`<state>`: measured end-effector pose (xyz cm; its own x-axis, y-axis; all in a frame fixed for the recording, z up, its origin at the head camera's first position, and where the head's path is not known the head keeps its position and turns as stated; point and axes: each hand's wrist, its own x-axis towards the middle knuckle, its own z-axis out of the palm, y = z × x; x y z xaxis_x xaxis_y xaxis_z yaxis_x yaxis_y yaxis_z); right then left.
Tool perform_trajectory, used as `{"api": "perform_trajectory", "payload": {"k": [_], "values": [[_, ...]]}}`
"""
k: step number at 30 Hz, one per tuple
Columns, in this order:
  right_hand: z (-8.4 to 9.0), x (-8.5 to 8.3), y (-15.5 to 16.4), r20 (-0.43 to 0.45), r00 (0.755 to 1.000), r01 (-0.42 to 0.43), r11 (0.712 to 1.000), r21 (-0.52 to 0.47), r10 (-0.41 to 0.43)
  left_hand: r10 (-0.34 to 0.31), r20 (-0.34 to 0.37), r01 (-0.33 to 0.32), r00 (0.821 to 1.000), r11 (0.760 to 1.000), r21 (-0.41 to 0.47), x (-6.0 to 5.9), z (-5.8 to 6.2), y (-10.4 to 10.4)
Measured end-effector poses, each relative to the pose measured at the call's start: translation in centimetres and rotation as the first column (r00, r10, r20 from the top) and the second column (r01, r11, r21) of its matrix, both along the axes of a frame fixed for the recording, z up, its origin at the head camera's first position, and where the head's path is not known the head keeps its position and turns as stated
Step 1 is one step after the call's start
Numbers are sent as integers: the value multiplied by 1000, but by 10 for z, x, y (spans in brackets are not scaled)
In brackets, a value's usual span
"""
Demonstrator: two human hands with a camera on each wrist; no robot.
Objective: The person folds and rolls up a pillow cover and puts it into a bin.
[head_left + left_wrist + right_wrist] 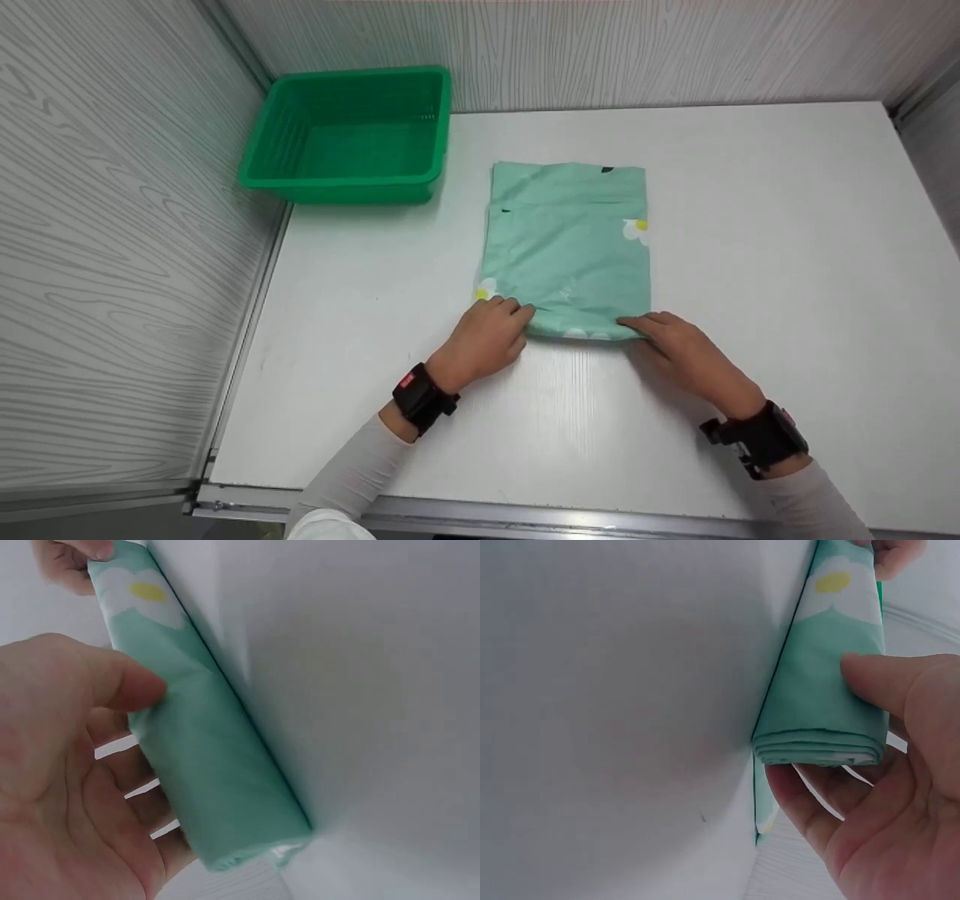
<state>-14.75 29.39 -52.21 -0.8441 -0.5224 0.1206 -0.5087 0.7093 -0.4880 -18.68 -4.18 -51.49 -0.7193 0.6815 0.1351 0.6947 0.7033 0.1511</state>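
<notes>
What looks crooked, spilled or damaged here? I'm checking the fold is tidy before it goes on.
Nothing stands out. The mint-green flower-print folded cloth lies flat and fairly square on the white table, its near edge pinched by the left hand and right hand. The green plastic basket sits upright.

Head overhead; wrists close (cloth (566, 251) shared)

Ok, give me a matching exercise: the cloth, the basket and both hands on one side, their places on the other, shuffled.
1. green basket
2. folded cloth
3. left hand
4. right hand

a. grips the cloth's near right corner
b. table's far left corner
c. grips the cloth's near left corner
d. middle of the table

Pairs: 1-b, 2-d, 3-c, 4-a
</notes>
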Motion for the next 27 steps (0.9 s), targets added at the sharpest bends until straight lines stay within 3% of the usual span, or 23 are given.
{"api": "perform_trajectory", "payload": {"k": [11,17,22,27], "values": [[0,-1,-1,157,987,50,996,-79,-37,75,62,-76,995,997,24,-3,-5,-16],[-2,-2,0,98,992,90,992,-85,-82,89,30,-92,996,992,87,-5,-8,-18],[-2,-2,-2,35,987,161,986,-47,-160,112,-68,-108,991,992,63,-4,-8,-17],[-3,-6,-11,-91,976,194,980,-36,-197,21,-159,-20,987,1000,6,3,-1,-17]]}}
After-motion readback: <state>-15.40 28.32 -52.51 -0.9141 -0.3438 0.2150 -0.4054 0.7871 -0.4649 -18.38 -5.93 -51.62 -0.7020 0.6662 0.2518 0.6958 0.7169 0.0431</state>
